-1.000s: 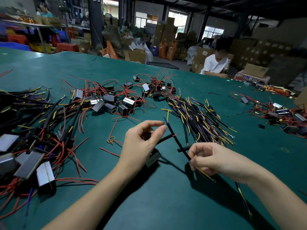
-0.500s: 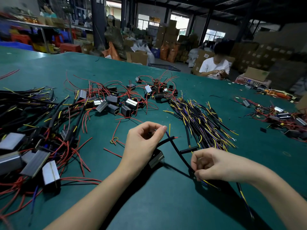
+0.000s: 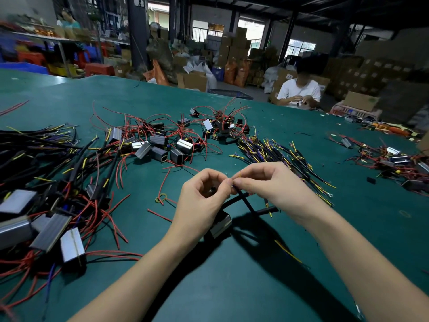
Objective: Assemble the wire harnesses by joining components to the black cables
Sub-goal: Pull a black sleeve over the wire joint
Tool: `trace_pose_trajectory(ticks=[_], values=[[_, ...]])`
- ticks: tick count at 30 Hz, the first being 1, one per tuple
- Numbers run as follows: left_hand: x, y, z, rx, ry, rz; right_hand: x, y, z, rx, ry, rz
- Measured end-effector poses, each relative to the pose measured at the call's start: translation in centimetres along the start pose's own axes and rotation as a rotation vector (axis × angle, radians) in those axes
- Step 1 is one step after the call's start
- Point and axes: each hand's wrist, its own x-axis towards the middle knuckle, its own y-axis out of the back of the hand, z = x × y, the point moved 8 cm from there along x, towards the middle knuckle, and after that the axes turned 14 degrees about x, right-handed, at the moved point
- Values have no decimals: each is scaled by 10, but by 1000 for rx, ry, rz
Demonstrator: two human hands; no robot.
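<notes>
Head view: two hands (image 3: 204, 196), one black cable (image 3: 247, 202).

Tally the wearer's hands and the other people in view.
Hands: 2 (left hand pinching cable, right hand pinching yellow wire)
Other people: 2 (seated worker, person by shelves)
Total: 4

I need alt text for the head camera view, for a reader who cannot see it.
Two bare hands meet above a green table: the left hand and the right hand pinch a thin black cable with a yellow wire tip. Piles of red wires, silver metal boxes and black cables surround them.
</notes>
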Motion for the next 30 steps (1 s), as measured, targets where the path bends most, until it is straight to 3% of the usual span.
trace_pose_trajectory(ticks=[4, 7, 10, 14, 19, 24, 30], values=[[2, -1, -1, 22, 0, 8, 0, 14, 8, 141, 22, 198], [2, -2, -1, 50, 0, -1, -3, 16, 17, 386, 63, 331], [2, 0, -2, 66, 5, 17, -5, 13, 22, 427, 106, 399], [2, 1, -5, 98, 23, 31, -5, 12, 26, 406, 89, 377], [2, 4, -6, 103, 33, 72, -1, 8, 31, 357, -23, 234], [1, 7, -4, 108, 20, 106, 0, 7, 31, 544, -127, 143], [1, 5, 0, 100, 4, 83, -2, 7, 29, 375, -149, 54]])
